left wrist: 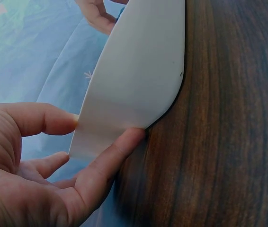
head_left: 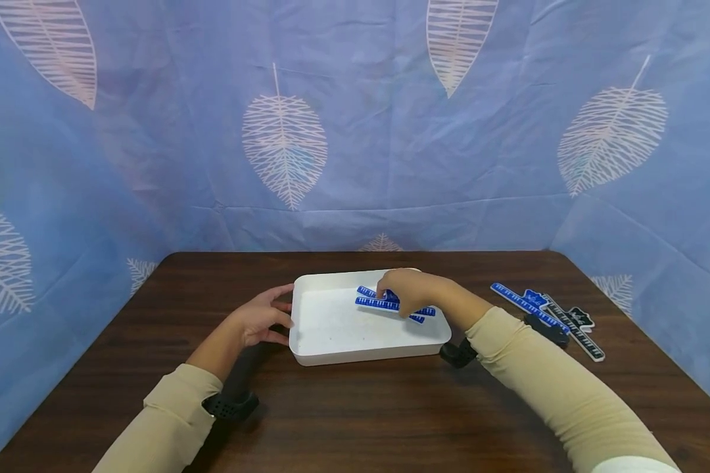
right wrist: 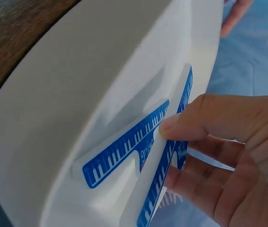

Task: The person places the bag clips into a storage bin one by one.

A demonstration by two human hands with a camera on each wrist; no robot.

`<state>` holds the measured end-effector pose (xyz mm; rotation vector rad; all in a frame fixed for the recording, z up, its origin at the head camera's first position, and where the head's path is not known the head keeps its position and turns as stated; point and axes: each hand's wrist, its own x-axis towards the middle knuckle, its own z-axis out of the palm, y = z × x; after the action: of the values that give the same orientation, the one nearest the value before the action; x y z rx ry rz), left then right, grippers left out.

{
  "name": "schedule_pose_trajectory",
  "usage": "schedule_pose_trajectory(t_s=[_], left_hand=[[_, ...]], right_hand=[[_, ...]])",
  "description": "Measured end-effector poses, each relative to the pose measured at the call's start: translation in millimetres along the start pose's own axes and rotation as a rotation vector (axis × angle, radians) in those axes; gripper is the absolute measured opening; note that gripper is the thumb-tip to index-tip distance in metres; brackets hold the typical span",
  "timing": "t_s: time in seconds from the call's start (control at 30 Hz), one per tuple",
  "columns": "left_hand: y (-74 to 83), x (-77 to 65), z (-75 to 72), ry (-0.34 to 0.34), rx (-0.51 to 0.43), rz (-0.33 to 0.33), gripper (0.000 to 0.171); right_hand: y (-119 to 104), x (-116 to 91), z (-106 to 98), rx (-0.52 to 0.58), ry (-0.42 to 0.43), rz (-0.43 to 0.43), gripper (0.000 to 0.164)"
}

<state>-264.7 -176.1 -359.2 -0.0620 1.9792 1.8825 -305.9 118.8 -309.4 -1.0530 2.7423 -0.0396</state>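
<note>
In the head view, my left hand [head_left: 264,318] rests its spread fingers on the left end of a white tray [head_left: 319,335]. The left wrist view shows its index fingertip at the tray's rim and its thumb [left wrist: 120,146] low on the outer wall. Inside the tray, my right hand [head_left: 411,289] pinches a blue clip [head_left: 375,303] printed with piano keys. A second blue clip of that kind [head_left: 363,290] crosses it. In the right wrist view, the thumb [right wrist: 181,124] and fingers close around the clips' middle, partly hiding their handles.
To the tray's right lie another blue piano-key clip [head_left: 517,299], a black-and-white one [head_left: 588,345] and a black object [head_left: 547,332] partly under them. The dark wooden table [head_left: 355,407] ends at a blue leaf-patterned cloth [head_left: 355,164] behind it.
</note>
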Motion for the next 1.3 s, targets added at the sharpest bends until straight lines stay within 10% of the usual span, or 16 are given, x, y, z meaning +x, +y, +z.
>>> schedule_pose_trajectory(t_s=[1.3], left_hand=[[0.5,0.1,0.1,-0.003,-0.007,-0.002,0.083]], right_hand=[[-14,35,-2,-0.119,-0.167,-0.031,0.054]])
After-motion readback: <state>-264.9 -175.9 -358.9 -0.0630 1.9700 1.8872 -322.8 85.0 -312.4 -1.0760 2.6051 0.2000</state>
